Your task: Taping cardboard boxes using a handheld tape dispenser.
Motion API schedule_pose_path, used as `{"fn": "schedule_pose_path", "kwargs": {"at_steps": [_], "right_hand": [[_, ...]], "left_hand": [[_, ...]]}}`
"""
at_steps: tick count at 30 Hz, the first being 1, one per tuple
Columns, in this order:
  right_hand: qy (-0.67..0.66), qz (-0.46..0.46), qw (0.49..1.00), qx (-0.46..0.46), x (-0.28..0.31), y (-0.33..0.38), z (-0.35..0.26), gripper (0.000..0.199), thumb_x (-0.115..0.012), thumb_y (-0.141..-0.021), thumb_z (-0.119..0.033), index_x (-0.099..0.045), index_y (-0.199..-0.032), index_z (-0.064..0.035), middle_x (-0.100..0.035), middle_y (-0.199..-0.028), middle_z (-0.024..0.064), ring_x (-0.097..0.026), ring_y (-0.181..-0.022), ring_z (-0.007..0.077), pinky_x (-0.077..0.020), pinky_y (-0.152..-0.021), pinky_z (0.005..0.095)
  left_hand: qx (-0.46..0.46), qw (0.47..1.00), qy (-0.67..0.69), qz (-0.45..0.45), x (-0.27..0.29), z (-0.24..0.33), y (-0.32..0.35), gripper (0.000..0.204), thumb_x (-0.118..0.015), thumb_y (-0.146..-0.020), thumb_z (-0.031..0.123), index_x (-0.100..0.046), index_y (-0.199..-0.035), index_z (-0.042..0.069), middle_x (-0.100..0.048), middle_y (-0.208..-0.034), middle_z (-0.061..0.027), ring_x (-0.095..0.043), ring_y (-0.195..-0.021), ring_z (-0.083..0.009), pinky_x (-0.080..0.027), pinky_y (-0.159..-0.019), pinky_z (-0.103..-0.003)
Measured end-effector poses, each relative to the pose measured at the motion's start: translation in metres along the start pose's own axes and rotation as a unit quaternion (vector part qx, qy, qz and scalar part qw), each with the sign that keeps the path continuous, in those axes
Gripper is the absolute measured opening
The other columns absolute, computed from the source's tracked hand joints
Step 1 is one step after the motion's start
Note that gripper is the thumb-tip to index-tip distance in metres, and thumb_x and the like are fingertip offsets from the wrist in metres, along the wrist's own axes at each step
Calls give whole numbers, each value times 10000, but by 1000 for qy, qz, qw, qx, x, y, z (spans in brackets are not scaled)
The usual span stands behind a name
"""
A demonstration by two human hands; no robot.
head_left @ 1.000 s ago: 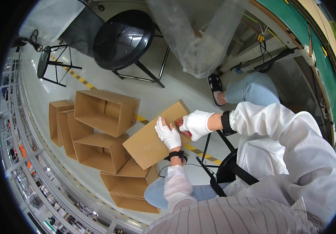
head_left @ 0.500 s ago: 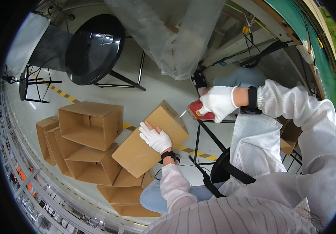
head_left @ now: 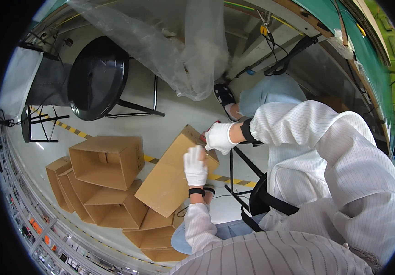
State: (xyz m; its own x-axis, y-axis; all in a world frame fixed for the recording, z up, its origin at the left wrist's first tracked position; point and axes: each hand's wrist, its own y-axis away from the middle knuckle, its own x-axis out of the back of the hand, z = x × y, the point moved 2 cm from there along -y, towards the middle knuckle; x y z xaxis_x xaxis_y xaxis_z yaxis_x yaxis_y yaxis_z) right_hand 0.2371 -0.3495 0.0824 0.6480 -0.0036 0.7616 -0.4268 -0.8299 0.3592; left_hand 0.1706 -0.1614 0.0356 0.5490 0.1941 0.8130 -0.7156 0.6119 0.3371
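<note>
A brown cardboard box (head_left: 164,179) stands tilted between my knees, its top end pointing away to the right. My left hand (head_left: 194,168), in a white glove with bare fingertips, is at the upper right part of the box. Its fingers are smeared by motion. Close beside it, my gloved right hand (head_left: 220,137) is closed round a red tape dispenser (head_left: 203,136) at the box's far right end. Most of the dispenser is hidden by the hand and the box edge.
Several open cardboard boxes (head_left: 108,158) are stacked on the floor at left. A black round stool (head_left: 97,78) stands beyond them. Clear plastic sheeting (head_left: 179,68) hangs at the far side. A green-topped bench (head_left: 367,68) runs along the right.
My right hand has moved left with the tape dispenser, up to the box end. My left hand has slid up and right along the box, its fingers no longer spread flat.
</note>
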Motion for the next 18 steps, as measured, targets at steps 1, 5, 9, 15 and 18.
{"fn": "schedule_pose_path", "kwargs": {"at_steps": [1,5,9,15,18], "right_hand": [[5,2,1000,4,-2,-7,-4,274,-693,-630,-210,-698,-881,-101,-622,-744,153,-651,-688,334,-513,-578,431],[10,47,999,11,-9,-19,-18,231,-722,-605,-233,-702,-767,-69,-632,-701,149,-656,-699,321,-517,-575,413],[7,22,999,-27,-15,-29,-19,277,-755,-588,-255,-706,-782,-63,-678,-738,118,-676,-719,324,-519,-576,424],[82,15,990,-112,-75,-59,5,153,-656,-698,-212,-717,-729,-75,-670,-730,120,-670,-729,304,-513,-588,450],[71,13,988,-134,-91,-35,32,127,-662,-662,-200,-714,-684,-86,-669,-685,142,-676,-716,321,-509,-567,476]], "left_hand": [[3,1000,-4,-1,-9,-3,5,502,-570,-836,180,-470,-1300,17,-436,-1381,-138,-352,-1320,-350,-265,-1111,-445],[-105,989,-73,69,-29,-5,5,418,-566,-833,179,-550,-1226,39,-510,-1294,-153,-420,-1257,-348,-279,-1103,-462],[-105,993,-39,42,-32,-5,-4,413,-560,-829,212,-571,-1200,30,-524,-1272,-150,-423,-1256,-337,-276,-1108,-465],[-111,987,-112,-23,-20,4,-11,371,-559,-810,216,-601,-1104,-8,-557,-1210,-183,-430,-1246,-345,-261,-1122,-460],[-112,989,-63,71,-27,3,-3,309,-565,-775,154,-607,-1010,-43,-562,-1157,-202,-452,-1211,-350,-274,-1107,-472]]}}
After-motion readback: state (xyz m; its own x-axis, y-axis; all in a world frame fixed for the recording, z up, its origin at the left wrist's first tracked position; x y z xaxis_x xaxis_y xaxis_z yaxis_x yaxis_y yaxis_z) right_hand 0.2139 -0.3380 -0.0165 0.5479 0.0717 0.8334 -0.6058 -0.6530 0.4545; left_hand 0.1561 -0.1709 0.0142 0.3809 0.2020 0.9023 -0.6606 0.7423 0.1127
